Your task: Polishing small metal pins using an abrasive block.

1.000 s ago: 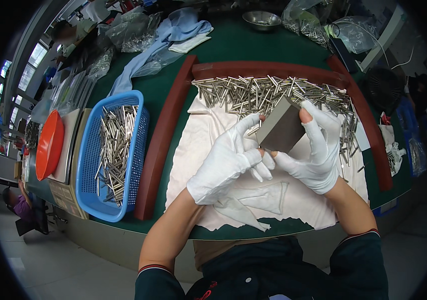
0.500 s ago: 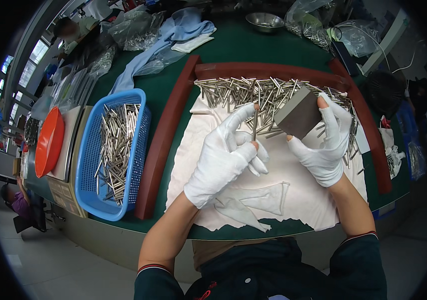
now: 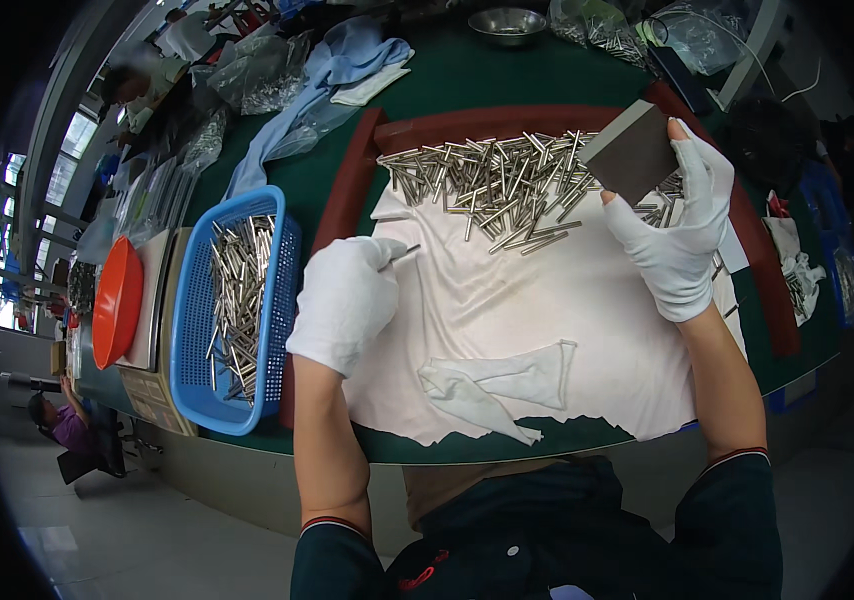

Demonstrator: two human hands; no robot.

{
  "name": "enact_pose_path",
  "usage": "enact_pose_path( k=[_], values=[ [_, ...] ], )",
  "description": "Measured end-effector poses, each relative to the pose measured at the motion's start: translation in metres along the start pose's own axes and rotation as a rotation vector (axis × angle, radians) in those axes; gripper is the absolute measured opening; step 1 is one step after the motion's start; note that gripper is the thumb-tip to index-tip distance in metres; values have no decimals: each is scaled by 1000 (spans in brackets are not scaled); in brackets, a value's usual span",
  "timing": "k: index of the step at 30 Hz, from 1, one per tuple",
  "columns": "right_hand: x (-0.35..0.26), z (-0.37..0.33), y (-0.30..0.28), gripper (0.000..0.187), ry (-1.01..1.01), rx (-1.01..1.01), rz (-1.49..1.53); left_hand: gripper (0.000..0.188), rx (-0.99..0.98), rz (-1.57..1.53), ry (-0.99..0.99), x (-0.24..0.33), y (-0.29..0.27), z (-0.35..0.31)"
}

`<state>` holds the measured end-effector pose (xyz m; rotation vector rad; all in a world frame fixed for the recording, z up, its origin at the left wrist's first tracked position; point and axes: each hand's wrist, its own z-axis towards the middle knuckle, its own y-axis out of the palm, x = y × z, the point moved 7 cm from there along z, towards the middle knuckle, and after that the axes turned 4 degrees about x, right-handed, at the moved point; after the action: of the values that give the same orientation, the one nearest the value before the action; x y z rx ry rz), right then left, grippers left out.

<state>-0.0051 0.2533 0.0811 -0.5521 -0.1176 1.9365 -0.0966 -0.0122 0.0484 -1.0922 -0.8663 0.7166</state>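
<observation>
Cloth point(image 3: 517, 305) below, hands point(image 3: 347, 303) hold rod point(image 3: 410, 250) left, block point(image 3: 635, 162) right.

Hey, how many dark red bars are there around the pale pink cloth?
3: the left bar, partly covered by the left hand; the far bar; the right bar. Others may be hidden.

Glossy, smooth metal pins point(image 3: 522, 185) lie at upper centre on soft, creased pale cloth point(image 3: 547, 300). Upper right, the grey block point(image 3: 637, 160) looks smooth and matt. Left, the basket point(image 3: 286, 265) and orange bowl point(image 3: 117, 303) are plastic. The gloves point(image 3: 347, 300) are matt white cloth; the surface point(image 3: 447, 80), matt green.
</observation>
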Motion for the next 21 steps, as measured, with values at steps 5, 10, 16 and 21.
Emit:
enact_pose_path(
  k=[5, 10, 16, 21],
  values=[
    [3, 1, -1, 78, -44, 42, -27, 14, 395, -266, -16, 5, -26, 0],
    [13, 1, 0, 76, 108, 76, 59, 14, 67, 146, 37, 0, -8, -12],
    [69, -10, 8, 74, 876, 37, 641, 14, 426, 134, -87, -18, -95, -56],
    [79, -13, 9, 60, 899, 47, 616, 15, 112, 429, -335, -95, -105, -80]
  ],
)
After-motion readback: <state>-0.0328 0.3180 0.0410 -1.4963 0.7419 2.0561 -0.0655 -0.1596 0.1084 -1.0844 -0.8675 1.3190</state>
